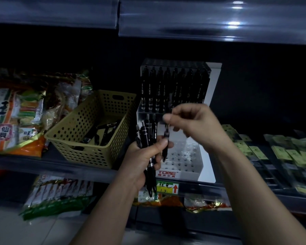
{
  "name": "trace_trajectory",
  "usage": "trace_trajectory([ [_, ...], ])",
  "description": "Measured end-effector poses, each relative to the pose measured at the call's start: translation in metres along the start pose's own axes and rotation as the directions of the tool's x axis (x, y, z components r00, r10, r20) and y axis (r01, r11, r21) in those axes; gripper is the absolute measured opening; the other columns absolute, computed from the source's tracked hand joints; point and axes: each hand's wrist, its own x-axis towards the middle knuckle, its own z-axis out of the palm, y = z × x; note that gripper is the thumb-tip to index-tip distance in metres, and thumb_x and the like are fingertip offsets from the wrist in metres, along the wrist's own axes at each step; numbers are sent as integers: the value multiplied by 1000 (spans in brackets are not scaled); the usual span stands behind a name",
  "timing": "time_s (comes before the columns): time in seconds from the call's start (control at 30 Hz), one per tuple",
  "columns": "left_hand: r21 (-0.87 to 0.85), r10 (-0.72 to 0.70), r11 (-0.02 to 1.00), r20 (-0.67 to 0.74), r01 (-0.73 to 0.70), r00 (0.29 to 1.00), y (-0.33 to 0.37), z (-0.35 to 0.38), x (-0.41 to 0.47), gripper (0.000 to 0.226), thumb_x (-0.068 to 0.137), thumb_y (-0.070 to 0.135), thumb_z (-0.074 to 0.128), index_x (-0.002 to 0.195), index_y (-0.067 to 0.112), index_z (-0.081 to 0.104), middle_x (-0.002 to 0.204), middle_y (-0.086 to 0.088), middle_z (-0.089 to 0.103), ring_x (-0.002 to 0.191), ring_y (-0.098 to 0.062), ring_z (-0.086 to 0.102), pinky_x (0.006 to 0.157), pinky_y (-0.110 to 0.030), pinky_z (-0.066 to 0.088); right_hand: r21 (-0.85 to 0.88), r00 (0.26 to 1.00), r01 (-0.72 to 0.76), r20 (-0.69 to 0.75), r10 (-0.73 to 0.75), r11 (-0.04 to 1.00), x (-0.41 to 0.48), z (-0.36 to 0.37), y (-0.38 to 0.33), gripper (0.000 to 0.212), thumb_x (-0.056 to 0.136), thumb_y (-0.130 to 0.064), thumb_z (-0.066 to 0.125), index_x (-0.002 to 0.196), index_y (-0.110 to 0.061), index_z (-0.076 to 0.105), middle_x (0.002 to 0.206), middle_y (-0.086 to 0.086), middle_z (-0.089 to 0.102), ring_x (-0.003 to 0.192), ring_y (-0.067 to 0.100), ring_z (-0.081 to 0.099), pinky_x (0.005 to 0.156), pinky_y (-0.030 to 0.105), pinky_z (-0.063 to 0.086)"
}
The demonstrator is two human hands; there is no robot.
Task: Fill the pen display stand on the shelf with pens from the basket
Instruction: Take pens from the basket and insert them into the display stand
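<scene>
A clear tiered pen display stand [187,167] stands on the shelf, its back rows full of black pens and its front tier showing bare holes. In front of its left corner my left hand [143,156] grips a bundle of black pens [148,135] upright. My right hand [193,124] pinches the top of a single black pen [165,138] that hangs just right of the bundle, above the front holes. Left of the stand sits a tan perforated basket [81,124] with several black pens [102,133] lying inside.
Snack bags [16,112] crowd the shelf left of the basket. Flat yellow-labelled packets [281,152] lie to the right of the stand. A price tag [168,188] hangs on the shelf edge below the stand. More snack packs [60,195] fill the lower shelf. An upper shelf overhangs.
</scene>
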Motion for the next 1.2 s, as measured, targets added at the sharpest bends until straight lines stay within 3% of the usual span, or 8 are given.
trace_trajectory([
  [0.07, 29, -37, 999, 14, 37, 999, -2, 0, 0, 20, 78, 17, 70, 94, 10, 62, 93, -14, 74, 48, -8, 44, 42, -19, 34, 43, 998, 9, -58, -6, 999, 2, -7, 1, 15, 76, -23, 75, 74, -12, 66, 61, 1, 61, 56, 8, 57, 46, 18, 40],
  [0.17, 15, -41, 999, 20, 41, 999, -4, 1, 1, 20, 82, 16, 68, 100, 8, 62, 89, -13, 74, 48, -8, 45, 42, -19, 35, 57, 998, -50, 45, 48, 997, 0, -9, 4, 18, 66, -25, 76, 75, -13, 67, 63, 0, 64, 58, 10, 61, 46, 20, 43],
  [0.33, -5, -8, 1000, -52, 7, 999, -6, 3, 4, 7, 80, 10, 70, 85, 11, 65, 76, -7, 72, 47, -6, 45, 41, -18, 35, 38, 984, -147, 105, 142, 988, 0, -8, 11, 21, 63, -22, 78, 75, -11, 64, 64, 8, 66, 58, 15, 63, 48, 21, 47],
  [0.5, -11, 7, 1000, -94, -8, 996, -9, 6, 6, 9, 78, 8, 72, 81, 12, 64, 79, -7, 72, 49, -7, 46, 41, -18, 35, 28, 986, -152, 79, 149, 988, -1, -6, 11, 13, 73, -11, 77, 77, -7, 66, 65, 8, 67, 60, 15, 64, 54, 24, 52],
  [0.63, -26, 5, 1000, -117, -8, 993, -10, 5, 7, 18, 79, 16, 72, 93, 8, 65, 83, -5, 68, 50, -8, 49, 40, -20, 37, 97, 978, -83, -183, 100, 992, 2, -15, 5, 8, 79, -7, 74, 80, -6, 66, 69, 7, 66, 59, 12, 63, 53, 20, 50],
  [0.87, -102, -74, 993, -93, 65, 993, -10, 5, 11, 16, 90, 5, 57, 104, 6, 65, 70, -2, 52, 52, -11, 47, 38, -21, 34, -66, 758, 22, -649, -59, 998, 5, -48, 6, 6, 85, -19, 71, 88, -17, 67, 80, 0, 70, 65, 9, 65, 59, 20, 50],
  [1.0, -76, -81, 994, -100, 73, 992, -12, 4, 10, 18, 90, 2, 54, 104, 6, 65, 60, 1, 51, 52, -12, 48, 37, -21, 35, -229, 698, -9, -698, -158, 973, 6, -48, 10, 8, 85, -24, 70, 91, -21, 66, 79, -10, 67, 73, 7, 65, 69, 22, 52],
  [1.2, -60, -71, 996, -96, 65, 993, -13, 2, 10, 19, 89, 5, 59, 108, 6, 65, 64, 2, 51, 52, -10, 49, 38, -21, 37, -334, 726, -76, -664, -178, 939, 9, -41, 17, 15, 86, -21, 69, 99, -14, 70, 81, -12, 63, 76, 4, 62, 69, 9, 45],
])
